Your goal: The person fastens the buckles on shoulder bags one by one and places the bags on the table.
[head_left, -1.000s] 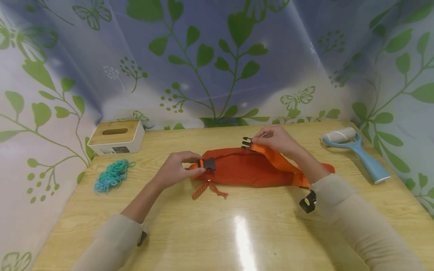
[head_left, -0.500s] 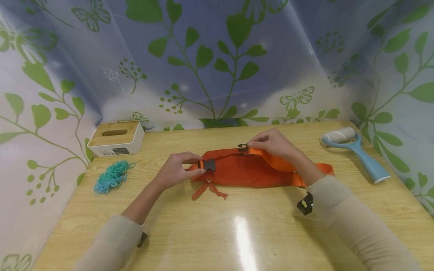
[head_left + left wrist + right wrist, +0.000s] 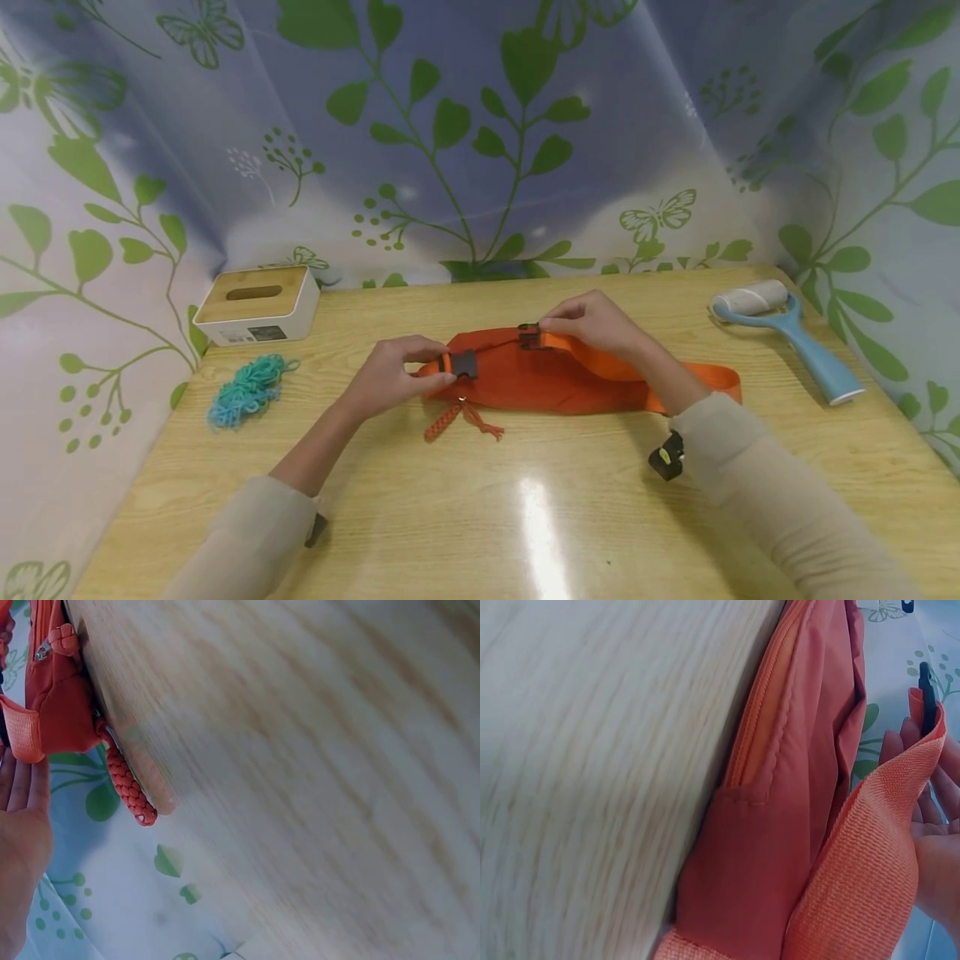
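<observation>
A red-orange waist bag (image 3: 517, 382) lies across the middle of the table, a zipper (image 3: 769, 697) along its side. My left hand (image 3: 392, 375) pinches the black socket half of a side-release buckle (image 3: 464, 365) at the bag's left end. Between thumb and fingers, my right hand (image 3: 596, 323) holds the pronged buckle half (image 3: 529, 336) on its orange strap (image 3: 607, 363), above the bag. A gap separates the two buckle halves. From the bag's front edge hangs a braided zipper pull (image 3: 129, 784) with a tassel. In the left wrist view, the left fingertips are partly hidden behind webbing.
A white tissue box with a wooden lid (image 3: 255, 305) stands at the back left. In front of it lies a bundle of teal yarn (image 3: 251, 392). At the right rests a blue-handled lint roller (image 3: 806, 342). A patterned curtain (image 3: 480, 150) hangs behind the table.
My right hand has moved left and slightly down with the pronged buckle half, bringing it closer to the socket half. The strap now loops out at the right. My left hand stays in place.
</observation>
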`<action>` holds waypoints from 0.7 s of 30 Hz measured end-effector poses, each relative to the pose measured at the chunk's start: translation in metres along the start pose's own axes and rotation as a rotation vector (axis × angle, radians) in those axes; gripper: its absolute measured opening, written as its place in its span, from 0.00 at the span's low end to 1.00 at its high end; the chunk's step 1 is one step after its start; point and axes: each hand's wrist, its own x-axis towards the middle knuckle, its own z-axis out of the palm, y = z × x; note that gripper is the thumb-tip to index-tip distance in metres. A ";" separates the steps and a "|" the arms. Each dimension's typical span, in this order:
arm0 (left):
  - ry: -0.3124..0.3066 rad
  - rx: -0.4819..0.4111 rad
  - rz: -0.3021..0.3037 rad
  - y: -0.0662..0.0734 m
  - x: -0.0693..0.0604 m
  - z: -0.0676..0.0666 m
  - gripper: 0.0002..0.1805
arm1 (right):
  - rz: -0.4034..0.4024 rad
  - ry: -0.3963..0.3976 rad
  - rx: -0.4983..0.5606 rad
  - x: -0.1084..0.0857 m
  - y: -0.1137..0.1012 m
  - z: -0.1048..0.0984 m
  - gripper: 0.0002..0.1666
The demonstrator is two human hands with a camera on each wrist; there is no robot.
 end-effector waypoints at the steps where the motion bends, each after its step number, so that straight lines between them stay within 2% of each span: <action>1: 0.001 0.000 0.000 0.000 0.000 0.000 0.20 | 0.000 0.001 0.002 0.000 -0.001 0.001 0.17; 11: -0.005 -0.008 -0.016 0.000 0.001 0.000 0.20 | 0.000 -0.008 0.044 0.000 -0.002 0.007 0.15; 21: -0.016 -0.009 -0.005 -0.003 0.003 0.002 0.21 | -0.027 -0.037 0.034 0.000 -0.004 0.013 0.15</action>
